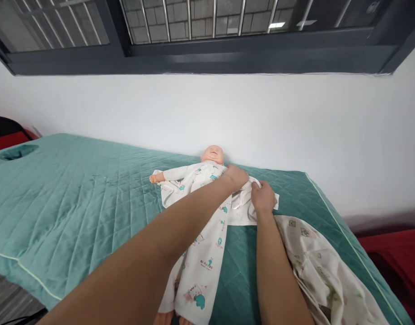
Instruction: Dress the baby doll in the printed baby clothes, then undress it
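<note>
A baby doll (212,155) lies on its back on a green quilted bed cover, its head towards the wall. It wears white printed baby clothes (209,253), with a white top spread open beneath its arms. The doll's arm on the left side of the view lies stretched out, bare hand showing. My left hand (237,177) is closed at the doll's other shoulder, gripping the white sleeve. Just to the right, my right hand (263,197) pinches the bunched sleeve (254,181) of the same top. The doll's arm on this side is hidden by my hands and the cloth.
A crumpled printed cloth (329,266) lies beside my right forearm. The green bed cover (92,194) has a hole (19,152) at its far left. Behind stands a white wall (207,108) under a barred window. Red chairs (397,253) flank the bed.
</note>
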{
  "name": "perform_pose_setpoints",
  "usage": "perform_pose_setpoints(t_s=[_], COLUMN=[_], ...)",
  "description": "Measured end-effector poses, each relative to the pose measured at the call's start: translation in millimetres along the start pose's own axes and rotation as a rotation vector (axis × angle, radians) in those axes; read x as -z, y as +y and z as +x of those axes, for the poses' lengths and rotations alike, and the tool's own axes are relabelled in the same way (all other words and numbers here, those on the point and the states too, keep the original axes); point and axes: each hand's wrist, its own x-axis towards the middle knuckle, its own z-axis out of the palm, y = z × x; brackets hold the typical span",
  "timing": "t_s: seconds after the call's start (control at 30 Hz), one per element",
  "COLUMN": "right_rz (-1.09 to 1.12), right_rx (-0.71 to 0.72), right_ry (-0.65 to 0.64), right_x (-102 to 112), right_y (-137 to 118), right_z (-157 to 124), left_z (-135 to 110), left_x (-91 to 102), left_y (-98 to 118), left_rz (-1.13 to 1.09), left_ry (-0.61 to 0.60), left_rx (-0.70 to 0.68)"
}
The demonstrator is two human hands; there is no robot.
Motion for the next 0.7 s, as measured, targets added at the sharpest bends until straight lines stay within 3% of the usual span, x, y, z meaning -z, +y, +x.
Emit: perform_pose_setpoints(t_s=[0.23, 0.53, 0.7], right_rz=[0.111, 0.339, 0.539], right_rx=[0.010, -0.002, 0.028], right_ry=[-0.006, 0.047, 0.098], right_x=[-1.7, -1.6, -3.5], right_y=[3.8, 9.4, 13.4], right_z=[-0.9, 5.6, 10.4], left_z=[-7.0, -31.1, -43.4], left_x=[9.6, 27.0, 31.0], left_y=[-6.9, -42.5, -47.3], left_rz=[0.033, 0.114, 0.137], left_ry=[0.047, 0.076, 0.077], left_rx=[0.044, 0.117, 0.129])
